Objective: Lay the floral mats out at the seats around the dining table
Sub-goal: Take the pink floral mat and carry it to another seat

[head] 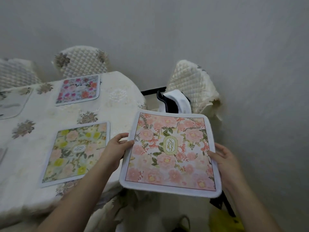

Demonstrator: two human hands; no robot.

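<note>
Pink floral mat (170, 153), white-bordered

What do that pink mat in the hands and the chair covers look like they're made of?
The pink mat looks like a soft printed fabric or absorbent pad: matte floral face, thick fuzzy white rim, and it stays fairly flat held by its sides between the left hand and right hand. The chair covers look like quilted cream cloth with a slight satin sheen, stitched in diamonds, probably padded.

On the pink mat (169, 152) I hold, an oval badge (170, 146) reads "GARDEN", upside down to me; other mats' labels are unreadable.
</note>
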